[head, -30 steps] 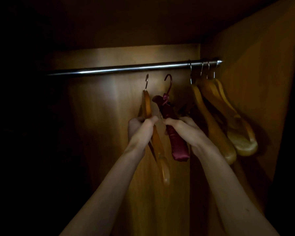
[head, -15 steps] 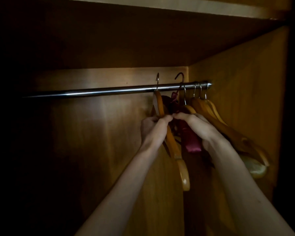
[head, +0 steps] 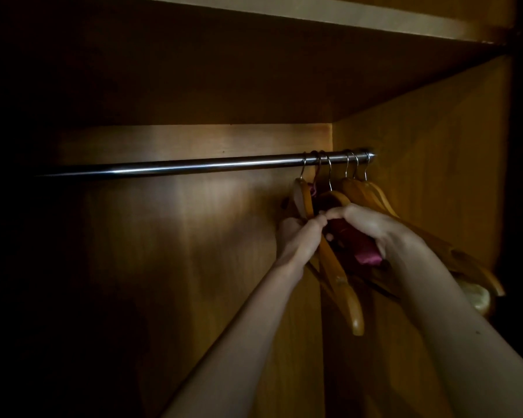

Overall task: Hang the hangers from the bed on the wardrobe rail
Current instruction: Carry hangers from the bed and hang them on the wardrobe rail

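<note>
A chrome rail (head: 194,166) runs across the dim wardrobe. Several hangers hang by their hooks at its right end. My left hand (head: 296,236) grips the leftmost wooden hanger (head: 341,285), whose hook sits over the rail. My right hand (head: 372,227) holds the padded pink hanger (head: 367,256) beside it; its dark hook is also over the rail. More wooden hangers (head: 375,197) hang further right, partly hidden behind my right hand and arm.
The wardrobe's wooden side wall (head: 435,161) stands close to the right of the hangers. A shelf board (head: 284,70) lies overhead. The rail's left part is bare and runs into darkness.
Both hands have lifted the wooden and pink hangers up from below the rail. Their hooks now sit over the rail next to the others.
</note>
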The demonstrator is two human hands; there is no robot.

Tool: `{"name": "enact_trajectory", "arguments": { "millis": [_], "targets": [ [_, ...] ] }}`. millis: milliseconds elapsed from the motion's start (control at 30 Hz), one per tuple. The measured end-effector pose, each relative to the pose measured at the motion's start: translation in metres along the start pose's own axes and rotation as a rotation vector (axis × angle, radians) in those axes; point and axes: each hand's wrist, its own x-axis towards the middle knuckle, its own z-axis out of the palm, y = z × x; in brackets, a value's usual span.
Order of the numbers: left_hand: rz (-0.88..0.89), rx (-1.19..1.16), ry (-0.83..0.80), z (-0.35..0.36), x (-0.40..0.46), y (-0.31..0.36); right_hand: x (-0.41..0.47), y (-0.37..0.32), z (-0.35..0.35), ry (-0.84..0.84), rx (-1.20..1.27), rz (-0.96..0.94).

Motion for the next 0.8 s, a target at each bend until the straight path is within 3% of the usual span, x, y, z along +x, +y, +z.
{"name": "enact_trajectory", "arguments": {
  "millis": [167, 300, 433, 533, 667, 800],
  "targets": [
    [0.048, 0.043, -0.068, 0.003, -0.002, -0.006, -0.015, 0.006, 0.005, 0.053, 0.044, 0.016],
    [0.176, -0.01, -0.111, -0.001, -0.02, -0.018, -0.029, 0.035, 0.019, 0.112, 0.204, -0.079],
    [0.267, -0.138, -0.037, -0.008, -0.046, -0.05, -0.06, 0.081, 0.049, 0.15, 0.283, -0.15],
    [0.299, -0.289, 0.138, -0.009, -0.07, -0.08, -0.087, 0.125, 0.075, 0.131, 0.354, -0.181],
    [0.356, -0.373, 0.361, -0.006, -0.113, -0.108, -0.113, 0.199, 0.097, 0.081, 0.251, -0.057],
    [0.229, -0.228, 0.359, 0.001, -0.158, -0.169, -0.134, 0.283, 0.118, -0.073, 0.137, 0.186]
  ]
}}
